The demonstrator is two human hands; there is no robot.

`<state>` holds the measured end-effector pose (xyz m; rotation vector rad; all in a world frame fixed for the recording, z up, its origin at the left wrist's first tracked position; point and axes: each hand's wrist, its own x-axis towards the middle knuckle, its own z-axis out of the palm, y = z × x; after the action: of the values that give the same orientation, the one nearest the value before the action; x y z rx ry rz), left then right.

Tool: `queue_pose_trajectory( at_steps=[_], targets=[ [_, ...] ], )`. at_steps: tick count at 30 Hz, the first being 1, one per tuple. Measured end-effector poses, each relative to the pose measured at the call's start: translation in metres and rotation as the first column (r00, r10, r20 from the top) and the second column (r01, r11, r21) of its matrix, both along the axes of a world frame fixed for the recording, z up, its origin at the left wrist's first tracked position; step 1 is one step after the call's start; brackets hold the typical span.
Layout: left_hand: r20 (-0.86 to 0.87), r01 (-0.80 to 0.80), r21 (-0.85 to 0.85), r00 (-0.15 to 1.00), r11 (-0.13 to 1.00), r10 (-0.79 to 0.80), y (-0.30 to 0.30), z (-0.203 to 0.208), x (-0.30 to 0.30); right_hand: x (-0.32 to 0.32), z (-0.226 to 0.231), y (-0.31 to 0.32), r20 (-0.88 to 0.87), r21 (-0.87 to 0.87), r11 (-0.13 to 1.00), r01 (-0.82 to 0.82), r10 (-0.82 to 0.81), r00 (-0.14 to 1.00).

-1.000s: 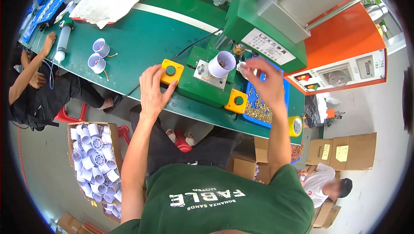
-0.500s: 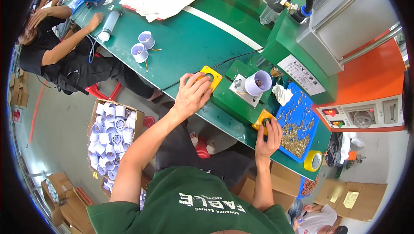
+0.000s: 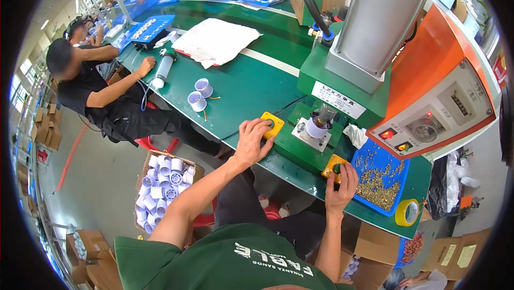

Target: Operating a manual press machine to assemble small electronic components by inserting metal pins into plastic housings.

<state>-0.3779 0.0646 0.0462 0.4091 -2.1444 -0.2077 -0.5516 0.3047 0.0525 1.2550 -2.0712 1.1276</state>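
Note:
My left hand point(image 3: 252, 143) rests with its fingers over the button of a yellow button box point(image 3: 272, 126) at the bench edge. To the right, my right hand point(image 3: 341, 187) has its fingertips at the green button of a second yellow box point(image 3: 333, 168). Both hands hold nothing, thumbs apart from the fingers. Between them, a white plastic cup point(image 3: 315, 130) sits on the metal plate point(image 3: 304, 139) of a green press point(image 3: 342, 76). The press's metal tool point(image 3: 325, 115) is down in the cup, hiding the cup's inside.
A blue tray point(image 3: 399, 196) of small brass parts and yellow tape point(image 3: 407, 212) lie right. Two white cups point(image 3: 197, 101) with wires, a white bag point(image 3: 217, 41) and a grey cylinder point(image 3: 164, 70) lie left. A carton point(image 3: 140, 193) of cups stands below; a co-worker point(image 3: 88, 84) sits far left.
The press tool has come down into the cup, which stood uncovered before. My view has shifted, showing more of the far bench. Both my hands stay at the button boxes.

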Motion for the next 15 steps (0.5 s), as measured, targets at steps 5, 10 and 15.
queue_pose_trajectory(
  at_steps=[5,10,15],
  targets=[
    [0.021,0.027,0.074,0.999,0.997,-0.029,0.001,0.019,-0.002,0.001,0.000,-0.001,0.018,-0.014,1.000,0.011,-0.011,1.000],
    [0.099,0.082,0.162,0.990,0.983,-0.099,0.013,0.048,-0.023,-0.002,-0.007,0.006,0.024,-0.029,0.997,0.073,-0.072,0.997],
    [0.066,0.105,0.216,0.990,0.971,-0.122,0.013,0.048,-0.046,-0.005,-0.003,-0.010,0.055,-0.061,0.998,0.031,-0.028,0.998]
  ],
)
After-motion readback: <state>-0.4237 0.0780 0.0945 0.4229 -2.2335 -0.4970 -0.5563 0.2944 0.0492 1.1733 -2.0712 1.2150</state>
